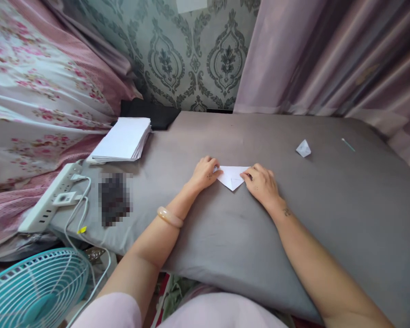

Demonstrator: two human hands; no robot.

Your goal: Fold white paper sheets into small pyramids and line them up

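Observation:
A white sheet of paper (231, 175), folded into a triangle with its point toward me, lies on the grey cloth surface (225, 232). My left hand (205, 174) pinches its left corner between thumb and fingers. At the opposite corner, my right hand (261, 181) grips the paper the same way. A crease or flap edge shows near the triangle's lower right side. Both corners are partly covered by my fingers. Farther off to the right sits a small folded white paper piece (304, 148), apart from both hands.
At the left back, a stack of white paper (123, 139) lies beside a black item (153, 115). A white power strip (51, 200) with cables runs along the left edge, above a teal fan (37, 291). A thin stick (348, 145) lies far right.

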